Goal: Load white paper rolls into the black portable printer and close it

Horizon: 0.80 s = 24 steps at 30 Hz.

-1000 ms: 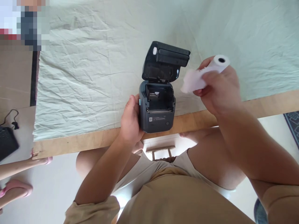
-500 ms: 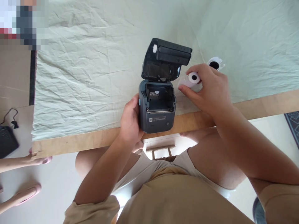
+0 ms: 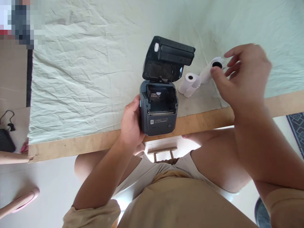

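Two bare hands are at work over the near part of the table. The left hand grips the side of a dark printer, its thumb lying along the casing and most of its other fingers hidden behind it. The right hand has its thumb and fingers spread around the top of a large paper roll: the thumb is at the near side of the roll's rim, the fingertips by the far side. From this angle I cannot tell whether they press on the paper.

The printer is at the table's front edge, its lower end over the bare wood. Its lid is swung up and back, showing the compartment, with a small printed label on the inner wall. Just right of the printer a small paper roll stands on end, a loose flap of paper at its right side. The large roll stands just beyond it, to the right, with a ragged top edge and a dark core.

Both rolls are on a creased, pale green cloth, which leaves a strip of wood bare along the front. To the left, on the floor, are another person's pink shoe and a black box with a cord.
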Tool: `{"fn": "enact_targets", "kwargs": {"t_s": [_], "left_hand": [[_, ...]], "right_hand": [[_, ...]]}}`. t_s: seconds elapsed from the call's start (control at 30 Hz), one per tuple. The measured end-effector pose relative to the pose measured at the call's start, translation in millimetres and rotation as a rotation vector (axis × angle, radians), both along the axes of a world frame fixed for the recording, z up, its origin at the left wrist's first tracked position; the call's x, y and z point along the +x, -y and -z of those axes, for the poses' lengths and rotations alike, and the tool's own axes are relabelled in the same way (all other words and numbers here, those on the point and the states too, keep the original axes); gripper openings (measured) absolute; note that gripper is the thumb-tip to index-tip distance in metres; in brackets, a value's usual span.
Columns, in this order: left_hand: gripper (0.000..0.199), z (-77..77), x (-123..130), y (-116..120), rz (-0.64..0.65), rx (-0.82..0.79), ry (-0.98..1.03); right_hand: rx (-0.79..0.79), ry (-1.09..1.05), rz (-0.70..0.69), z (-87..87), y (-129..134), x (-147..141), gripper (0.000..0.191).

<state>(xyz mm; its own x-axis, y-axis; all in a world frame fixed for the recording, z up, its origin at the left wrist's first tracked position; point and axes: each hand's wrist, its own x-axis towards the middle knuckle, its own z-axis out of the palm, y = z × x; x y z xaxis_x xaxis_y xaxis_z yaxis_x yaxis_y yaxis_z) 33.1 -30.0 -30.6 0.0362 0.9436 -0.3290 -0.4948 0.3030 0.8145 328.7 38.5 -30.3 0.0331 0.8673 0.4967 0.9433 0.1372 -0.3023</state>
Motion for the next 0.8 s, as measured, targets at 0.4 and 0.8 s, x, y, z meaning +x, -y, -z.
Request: {"fn": "enact_targets", "kwargs": {"t_s": [0.4, 0.8], "left_hand": [[0.033, 2.4, -2.1, -1.2, -0.002, 0.063, -0.075], [0.029, -6.4, 3.0, -1.3, -0.012, 0.011, -0.064]], "right_hand": [[-0.168, 0.08, 0.017, 3.4, 2.7, -0.2, 0.043], [-0.267, -0.159, -0.193, 6.8, 0.4, 5.3, 0.031]]}}
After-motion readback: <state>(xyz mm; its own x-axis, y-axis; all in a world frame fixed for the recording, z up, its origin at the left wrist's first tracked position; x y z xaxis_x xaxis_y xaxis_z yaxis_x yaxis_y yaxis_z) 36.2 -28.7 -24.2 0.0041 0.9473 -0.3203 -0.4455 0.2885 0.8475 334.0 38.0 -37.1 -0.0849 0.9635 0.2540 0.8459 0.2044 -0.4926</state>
